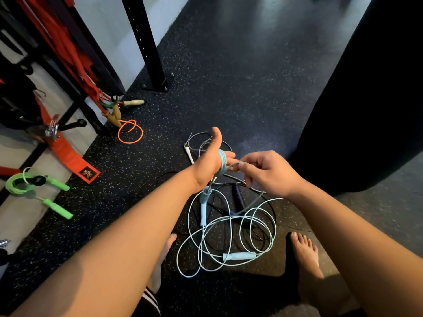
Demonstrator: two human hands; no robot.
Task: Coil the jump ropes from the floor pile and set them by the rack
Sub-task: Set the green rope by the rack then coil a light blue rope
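Observation:
A light blue jump rope [229, 227] lies in loose loops on the dark floor, one handle [239, 256] flat near my feet. Its other handle [203, 208] hangs below my left hand [209, 163]. That hand is held up with straight fingers and thumb raised, and several turns of the blue cord [222, 161] are wound around its fingers. My right hand [265, 171] pinches the cord just right of the coil. Under the blue rope lie a black rope with a dark handle [237, 196] and a grey rope with a white handle [189, 154].
A black rack upright [146, 44] stands at the back left. Near its base lie an orange rope [130, 131] with wooden handles and a coiled green rope [36, 191]. Red straps [68, 154] hang at left. A large dark punching bag [366, 94] fills the right. My bare feet [305, 255] stand by the pile.

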